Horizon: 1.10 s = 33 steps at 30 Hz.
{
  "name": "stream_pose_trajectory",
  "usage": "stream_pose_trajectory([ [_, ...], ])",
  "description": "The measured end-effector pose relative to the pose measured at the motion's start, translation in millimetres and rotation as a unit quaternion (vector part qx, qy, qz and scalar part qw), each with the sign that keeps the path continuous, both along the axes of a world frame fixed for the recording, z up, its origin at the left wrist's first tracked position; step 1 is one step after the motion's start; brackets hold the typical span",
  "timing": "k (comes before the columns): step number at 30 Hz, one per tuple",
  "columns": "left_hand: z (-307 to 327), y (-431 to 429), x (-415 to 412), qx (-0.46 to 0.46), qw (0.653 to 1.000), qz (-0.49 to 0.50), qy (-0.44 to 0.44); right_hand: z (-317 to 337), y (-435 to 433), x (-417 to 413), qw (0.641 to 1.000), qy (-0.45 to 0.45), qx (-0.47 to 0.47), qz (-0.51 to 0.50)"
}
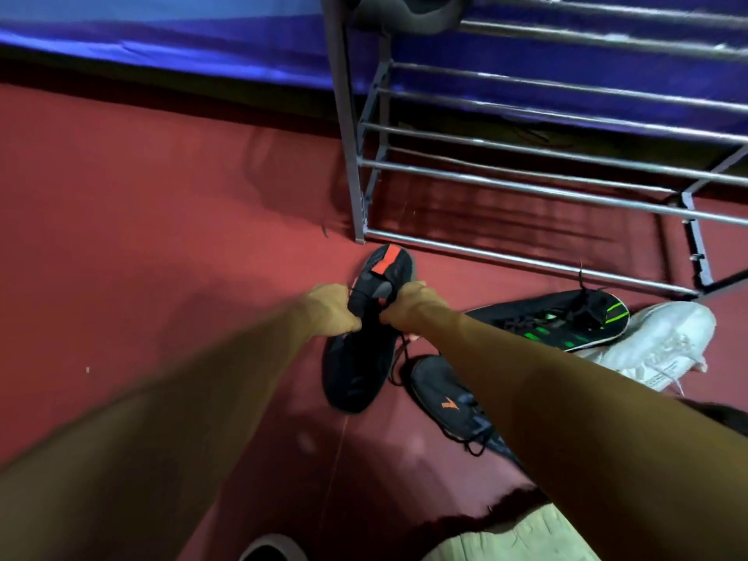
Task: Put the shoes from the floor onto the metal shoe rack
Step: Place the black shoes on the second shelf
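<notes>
A dark shoe with an orange heel patch (358,358) points its toe toward me, just in front of the metal shoe rack (526,176). My left hand (332,307) grips its left side near the heel, and my right hand (409,307) grips the right side. Whether it rests on the floor or is lifted I cannot tell. Its dark mate with an orange logo (445,398) lies on the floor under my right forearm. A black shoe with green stripes (566,317) and a white shoe (655,342) lie to the right.
The rack's lower rails hold nothing; a dark object (404,14) sits on its top left corner. Red floor (141,236) stretches to the left. A blue wall (162,42) runs behind. A beige patch (522,536) and a dark round shape (271,550) lie at the bottom edge.
</notes>
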<state>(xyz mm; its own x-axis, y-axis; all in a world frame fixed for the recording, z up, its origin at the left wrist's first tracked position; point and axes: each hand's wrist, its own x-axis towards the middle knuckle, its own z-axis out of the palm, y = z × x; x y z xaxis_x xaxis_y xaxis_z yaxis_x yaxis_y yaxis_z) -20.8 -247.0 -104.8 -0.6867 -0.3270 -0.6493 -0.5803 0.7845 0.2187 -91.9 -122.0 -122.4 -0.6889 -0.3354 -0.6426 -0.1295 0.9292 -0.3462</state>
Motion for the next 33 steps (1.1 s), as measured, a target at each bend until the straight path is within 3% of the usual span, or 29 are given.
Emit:
stream_pose_trajectory([
  [5,-18,3,5,0.017,0.999,0.023,-0.021,-9,9,3,0.996,-0.077,0.012,0.041],
  [13,-6,2,10,0.117,0.990,0.077,-0.025,8,25,-2,0.996,-0.011,-0.029,0.085],
  [22,26,21,20,0.208,0.962,0.157,0.085,61,71,7,0.988,-0.079,-0.131,-0.037],
  [29,87,78,-5,0.217,0.957,0.126,0.148,113,119,6,0.988,0.080,-0.130,-0.027],
  [33,117,106,-13,0.234,0.948,0.126,0.175,146,152,1,0.984,0.116,-0.129,-0.041],
])
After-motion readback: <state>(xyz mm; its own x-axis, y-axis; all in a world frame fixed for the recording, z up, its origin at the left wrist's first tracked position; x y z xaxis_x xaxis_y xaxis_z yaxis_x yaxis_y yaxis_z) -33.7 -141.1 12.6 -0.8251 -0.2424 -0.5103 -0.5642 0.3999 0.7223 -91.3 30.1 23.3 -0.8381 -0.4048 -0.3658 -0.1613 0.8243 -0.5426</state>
